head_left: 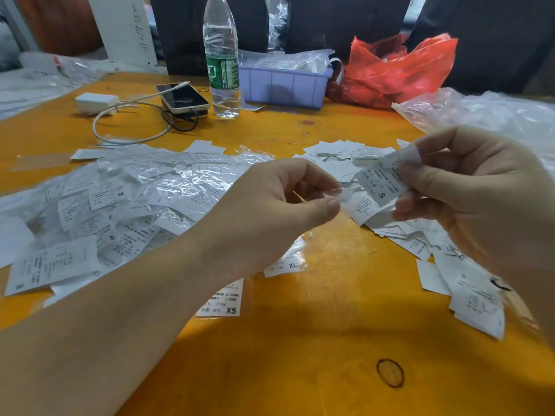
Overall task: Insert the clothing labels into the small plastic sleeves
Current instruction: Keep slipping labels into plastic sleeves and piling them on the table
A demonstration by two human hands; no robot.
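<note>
My right hand (468, 187) pinches a white clothing label (383, 183) marked S between thumb and fingers, held above the table. My left hand (282, 205) pinches the edge of a small clear plastic sleeve (345, 195) just left of that label; the sleeve is thin and hard to make out. A heap of sleeved labels (120, 199) covers the table's left side. Loose white labels (345, 154) lie in a pile at the right, partly hidden under my right hand.
On the orange table (330, 340) stand a water bottle (222, 58), a purple bin (285, 82), a phone (183, 99) with a charger cable (129, 127), and a red plastic bag (396, 67). Clear plastic bags (480, 115) lie at the right edge.
</note>
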